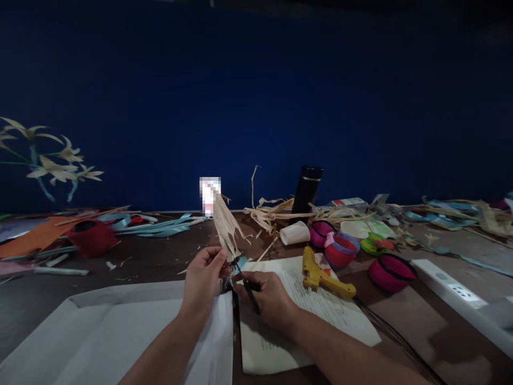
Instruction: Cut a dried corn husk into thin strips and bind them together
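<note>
My left hand (206,275) pinches the lower end of a dried corn husk (226,222), which stands up and fans out above the fingers. Close beside it, my right hand (270,297) is closed around a pair of dark-handled scissors (250,291). The scissor blades point up toward the husk near my left fingertips; whether they touch it I cannot make out. A white sheet (132,326) lies below my left forearm, and a printed page (312,315) lies under my right hand.
A yellow glue gun (324,275) rests on the printed page, its cord running right. Behind are loose husks (264,214), a tilted black flask (306,192), a paper cup (294,233) and a magenta bowl (390,272). A white power strip (449,289) lies right. Husk flowers (54,168) stand left.
</note>
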### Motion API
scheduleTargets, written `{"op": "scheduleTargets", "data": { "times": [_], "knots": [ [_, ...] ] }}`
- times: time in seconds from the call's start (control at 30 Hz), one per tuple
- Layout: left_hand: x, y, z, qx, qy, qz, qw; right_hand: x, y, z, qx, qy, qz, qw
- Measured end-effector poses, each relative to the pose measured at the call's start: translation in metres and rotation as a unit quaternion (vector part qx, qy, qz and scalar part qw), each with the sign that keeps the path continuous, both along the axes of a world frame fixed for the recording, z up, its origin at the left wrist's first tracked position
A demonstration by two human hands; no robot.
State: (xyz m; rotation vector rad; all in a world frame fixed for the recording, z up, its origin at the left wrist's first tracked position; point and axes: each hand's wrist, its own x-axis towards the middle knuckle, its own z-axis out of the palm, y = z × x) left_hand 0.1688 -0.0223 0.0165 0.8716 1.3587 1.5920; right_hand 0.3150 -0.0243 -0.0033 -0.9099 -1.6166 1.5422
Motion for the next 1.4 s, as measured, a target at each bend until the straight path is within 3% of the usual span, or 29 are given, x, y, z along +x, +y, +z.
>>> {"op": "scheduleTargets", "data": {
  "times": [0.3, 0.83, 1.4],
  "knots": [
    [-0.008, 0.001, 0.006, 0.025, 0.0, 0.003, 1.0, -0.003, -0.003, 0.002, -0.013, -0.003, -0.01, 1.0],
    [0.0, -0.004, 0.012, 0.0, 0.048, -0.001, 0.999, -0.001, -0.002, 0.004, -0.006, 0.003, -0.002, 1.0],
    [-0.006, 0.001, 0.011, 0.0, -0.011, -0.003, 1.0, -0.002, -0.002, -0.001, -0.012, 0.005, 0.0, 1.0]
  ]
}}
